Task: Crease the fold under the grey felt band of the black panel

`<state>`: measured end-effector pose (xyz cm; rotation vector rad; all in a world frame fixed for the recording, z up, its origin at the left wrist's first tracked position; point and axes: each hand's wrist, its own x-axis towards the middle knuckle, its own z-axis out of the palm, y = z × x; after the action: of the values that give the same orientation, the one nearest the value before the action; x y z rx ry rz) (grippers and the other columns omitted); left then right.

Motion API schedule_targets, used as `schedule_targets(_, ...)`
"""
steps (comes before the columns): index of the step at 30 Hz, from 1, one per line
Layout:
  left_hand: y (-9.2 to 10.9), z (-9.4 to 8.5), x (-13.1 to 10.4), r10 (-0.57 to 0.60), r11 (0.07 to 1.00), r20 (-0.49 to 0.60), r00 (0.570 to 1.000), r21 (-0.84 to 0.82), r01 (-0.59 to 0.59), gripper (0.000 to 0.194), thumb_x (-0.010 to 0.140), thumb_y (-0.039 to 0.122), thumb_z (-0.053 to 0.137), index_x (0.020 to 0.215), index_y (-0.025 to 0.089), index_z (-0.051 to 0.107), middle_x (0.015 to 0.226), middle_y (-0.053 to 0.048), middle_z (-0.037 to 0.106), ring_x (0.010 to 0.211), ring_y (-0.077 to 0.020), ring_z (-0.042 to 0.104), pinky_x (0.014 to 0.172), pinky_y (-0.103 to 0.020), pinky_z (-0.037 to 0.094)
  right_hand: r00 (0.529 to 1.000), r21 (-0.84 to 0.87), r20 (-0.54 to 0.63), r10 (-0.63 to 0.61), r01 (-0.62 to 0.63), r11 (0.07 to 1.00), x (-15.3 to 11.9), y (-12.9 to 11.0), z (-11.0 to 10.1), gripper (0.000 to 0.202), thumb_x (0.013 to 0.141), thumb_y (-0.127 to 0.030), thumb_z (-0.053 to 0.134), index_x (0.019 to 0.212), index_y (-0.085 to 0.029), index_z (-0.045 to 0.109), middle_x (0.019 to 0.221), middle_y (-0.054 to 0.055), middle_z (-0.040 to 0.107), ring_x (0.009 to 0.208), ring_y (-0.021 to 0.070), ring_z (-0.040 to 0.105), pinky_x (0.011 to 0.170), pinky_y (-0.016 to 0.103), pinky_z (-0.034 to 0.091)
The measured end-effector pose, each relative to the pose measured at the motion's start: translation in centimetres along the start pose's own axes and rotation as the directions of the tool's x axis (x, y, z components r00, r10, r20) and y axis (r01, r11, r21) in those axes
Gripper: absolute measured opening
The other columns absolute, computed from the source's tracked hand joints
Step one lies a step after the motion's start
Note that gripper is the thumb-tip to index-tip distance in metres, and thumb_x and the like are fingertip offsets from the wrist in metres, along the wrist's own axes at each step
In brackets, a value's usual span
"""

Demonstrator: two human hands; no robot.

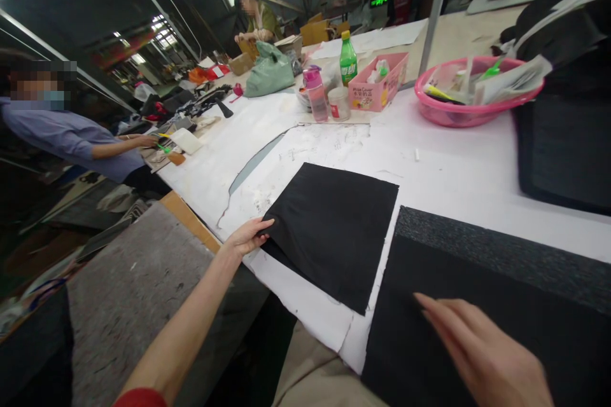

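A black fabric piece (334,235) lies on the white-covered table. My left hand (251,236) pinches its left corner between thumb and fingers, and the cloth creases there. To the right lies a larger black sheet (477,280) with a speckled grey strip (501,248) along its far edge. Over this sheet is my right hand (482,343), fingers stretched out and close together, slightly blurred. It shows nothing in its grasp; whether it touches the sheet I cannot tell. A narrow white gap separates the two black pieces.
Across the table stand a pink basin (477,116), a pink box (379,86), a green bottle (348,63) and a pink-lidded bottle (316,95). A dark bundle (563,108) sits at right. Two co-workers, one at left (81,133) and one behind (265,22), handle things.
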<state>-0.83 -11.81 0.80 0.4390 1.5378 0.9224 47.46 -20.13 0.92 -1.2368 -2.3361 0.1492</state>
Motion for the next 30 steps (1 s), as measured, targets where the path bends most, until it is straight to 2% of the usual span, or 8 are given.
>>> schedule_targets(2, 0.0, 0.0, -0.1, 0.003, 1.000, -0.007, 1.000, -0.011, -0.003, 0.014, 0.077, 0.016, 0.076, 0.082, 0.013, 0.064, 0.062, 0.000, 0.065, 0.043, -0.0049, 0.053, 0.040, -0.011, 0.044, 0.990, 0.063, 0.085, -0.115, 0.109, 0.992, 2.0, -4.1, 1.7, 0.037, 0.100, -0.017, 0.035, 0.131, -0.026, 0.054, 0.087, 0.002, 0.057, 0.071, 0.0119, 0.055, 0.062, 0.024, 0.042)
schedule_targets(4, 0.1, 0.0, -0.1, 0.007, 1.000, -0.013, 1.000, -0.021, -0.007, 0.013, 0.078, 0.017, 0.076, 0.080, 0.012, 0.063, 0.061, 0.000, 0.064, 0.042, -0.0046, 0.053, 0.039, -0.011, 0.043, 0.977, 0.072, 0.135, -0.164, 0.155, 0.985, 3.2, -7.5, 3.8, 0.043, 0.094, -0.011, 0.041, 0.134, -0.025, 0.050, 0.083, 0.002, 0.054, 0.068, 0.0139, 0.052, 0.058, 0.026, 0.038)
schedule_targets(8, 0.2, 0.0, -0.3, 0.018, 0.999, -0.013, 1.000, -0.036, -0.019, 0.013, 0.079, 0.017, 0.075, 0.079, 0.012, 0.064, 0.061, -0.001, 0.064, 0.043, -0.0046, 0.053, 0.038, -0.011, 0.042, 0.956, 0.036, 0.239, -0.169, 0.166, 0.986, 4.0, -11.0, 7.7, 0.056, 0.080, -0.009, 0.064, 0.131, -0.028, 0.051, 0.080, 0.000, 0.052, 0.069, 0.0171, 0.051, 0.056, 0.029, 0.036)
schedule_targets(11, 0.2, 0.0, -0.4, 0.024, 0.999, -0.004, 1.000, -0.040, -0.024, 0.013, 0.079, 0.017, 0.075, 0.077, 0.012, 0.064, 0.061, -0.001, 0.063, 0.043, -0.0049, 0.053, 0.038, -0.011, 0.042, 0.953, -0.022, 0.271, -0.135, 0.147, 0.989, 3.9, -11.7, 9.1, 0.062, 0.078, -0.009, 0.068, 0.134, -0.028, 0.049, 0.081, 0.000, 0.053, 0.071, 0.0180, 0.052, 0.058, 0.031, 0.037)
schedule_targets(14, 0.1, 0.0, -0.5, 0.025, 0.999, 0.004, 1.000, -0.037, -0.024, 0.013, 0.079, 0.017, 0.075, 0.076, 0.012, 0.063, 0.060, -0.001, 0.063, 0.043, -0.0051, 0.053, 0.037, -0.011, 0.042, 0.953, -0.065, 0.281, -0.113, 0.136, 0.989, 3.8, -11.8, 9.5, 0.065, 0.080, -0.012, 0.068, 0.138, -0.027, 0.044, 0.082, 0.001, 0.053, 0.072, 0.0183, 0.051, 0.060, 0.033, 0.038)
schedule_targets(19, 0.0, 0.0, -0.4, 0.021, 1.000, 0.012, 1.000, -0.017, -0.021, 0.014, 0.080, 0.018, 0.075, 0.077, 0.011, 0.063, 0.059, 0.000, 0.062, 0.043, -0.0043, 0.052, 0.038, -0.011, 0.042, 0.951, -0.104, 0.292, -0.098, 0.134, 0.986, 3.9, -12.2, 9.6, 0.050, 0.083, -0.017, 0.069, 0.130, -0.024, 0.053, 0.080, 0.001, 0.055, 0.071, 0.0191, 0.052, 0.059, 0.034, 0.038)
schedule_targets(23, 0.1, -0.2, -0.3, 0.019, 1.000, 0.007, 1.000, 0.009, -0.019, 0.015, 0.078, 0.017, 0.076, 0.079, 0.011, 0.062, 0.061, 0.001, 0.062, 0.043, -0.0039, 0.052, 0.038, -0.010, 0.042, 0.949, -0.140, 0.309, -0.064, 0.112, 0.984, 3.7, -12.5, 9.7, 0.051, 0.081, -0.015, 0.070, 0.129, -0.021, 0.053, 0.082, 0.002, 0.055, 0.072, 0.0205, 0.052, 0.061, 0.036, 0.039)
schedule_targets(30, 0.1, -0.8, 0.1, 0.005, 1.000, -0.001, 1.000, 0.029, -0.005, 0.020, 0.072, 0.013, 0.080, 0.078, 0.013, 0.061, 0.062, 0.002, 0.063, 0.042, -0.0036, 0.051, 0.038, -0.011, 0.042, 0.964, -0.125, 0.260, -0.049, 0.083, 0.989, 3.3, -12.6, 9.7, 0.043, 0.085, -0.018, 0.066, 0.126, -0.017, 0.054, 0.078, 0.002, 0.055, 0.071, 0.0197, 0.052, 0.060, 0.036, 0.038)
